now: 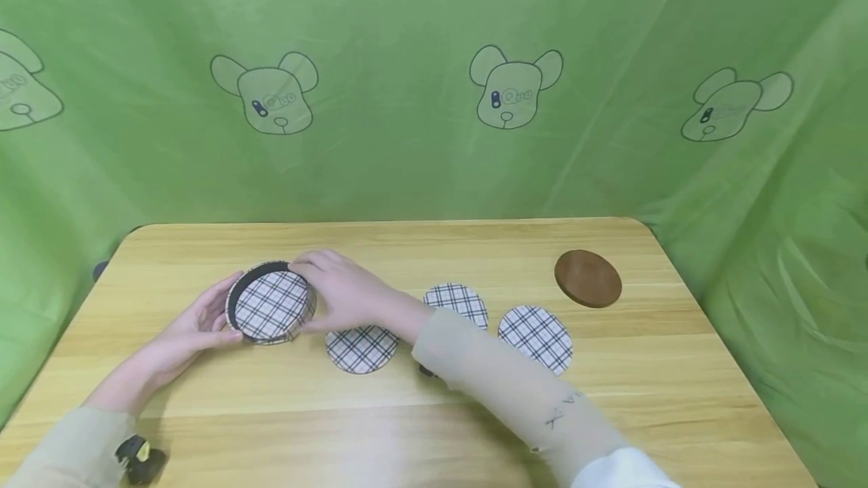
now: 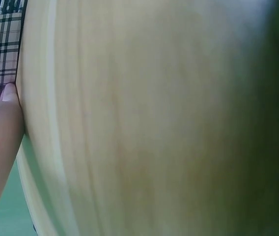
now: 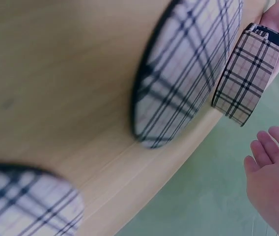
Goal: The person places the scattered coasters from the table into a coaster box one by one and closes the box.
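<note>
Plaid coaster holder (image 3: 247, 73) is at the left of the wooden table (image 1: 380, 428), its top facing up, between both hands. The left hand (image 1: 184, 336) grips its left side, thumb near, fingers far; the right hand (image 1: 349, 292) is spread round the right side, apparently pinching nothing. The step in hand looks like steadying the holder; the next move probably calls for the left hand keeping it level while the right turns to the three plaid coasters (image 1: 536, 339) lying to the right, short of the brown disc (image 1: 588, 278). Right hand and sleeve (image 1: 502, 386) cover parts of two coasters; the left wrist view cuts the holder off. Whether its inner plaid surface is floor or coaster, or its base touches the table, I cannot tell.
</note>
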`<state>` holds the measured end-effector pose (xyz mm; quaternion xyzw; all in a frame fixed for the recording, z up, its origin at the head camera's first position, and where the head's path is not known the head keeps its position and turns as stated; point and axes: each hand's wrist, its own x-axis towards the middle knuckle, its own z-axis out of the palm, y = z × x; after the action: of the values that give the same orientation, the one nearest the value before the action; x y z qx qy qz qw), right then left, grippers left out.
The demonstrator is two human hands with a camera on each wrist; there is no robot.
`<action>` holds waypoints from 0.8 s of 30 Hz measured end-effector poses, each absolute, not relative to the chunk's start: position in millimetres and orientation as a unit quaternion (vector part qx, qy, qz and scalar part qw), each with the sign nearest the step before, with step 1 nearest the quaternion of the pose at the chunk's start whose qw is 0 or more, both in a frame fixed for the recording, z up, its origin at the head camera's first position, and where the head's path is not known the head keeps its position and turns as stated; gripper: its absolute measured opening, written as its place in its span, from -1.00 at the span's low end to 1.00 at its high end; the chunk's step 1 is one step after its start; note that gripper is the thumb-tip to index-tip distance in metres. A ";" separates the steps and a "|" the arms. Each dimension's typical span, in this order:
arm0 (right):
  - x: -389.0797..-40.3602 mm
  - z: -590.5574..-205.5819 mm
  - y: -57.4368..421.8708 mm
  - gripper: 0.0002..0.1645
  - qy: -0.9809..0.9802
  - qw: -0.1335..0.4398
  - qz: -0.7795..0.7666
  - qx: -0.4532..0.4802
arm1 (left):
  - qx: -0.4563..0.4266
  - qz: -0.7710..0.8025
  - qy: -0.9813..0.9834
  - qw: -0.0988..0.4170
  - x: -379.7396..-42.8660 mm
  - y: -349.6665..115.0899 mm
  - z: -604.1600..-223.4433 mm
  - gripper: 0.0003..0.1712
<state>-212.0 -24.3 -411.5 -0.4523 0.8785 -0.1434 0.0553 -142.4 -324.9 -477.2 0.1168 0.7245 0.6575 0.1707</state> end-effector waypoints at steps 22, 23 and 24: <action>-200.1 -415.4 34.9 0.18 0.851 0.102 -0.133 -0.498 | 0.118 0.656 0.726 0.170 -142.2 -325.8 -476.5 0.20; -199.9 -416.0 36.7 0.18 0.850 0.105 -0.134 -0.499 | 0.119 0.657 0.725 0.170 -142.3 -325.8 -476.9 0.20; -199.8 -416.8 38.6 0.17 0.848 0.108 -0.136 -0.500 | 0.118 0.658 0.724 0.170 -142.3 -325.7 -477.1 0.20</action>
<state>-199.8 38.6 -416.8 -0.5001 0.8484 -0.1360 0.1081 -142.3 -325.7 -477.1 0.1180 0.7245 0.6576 0.1698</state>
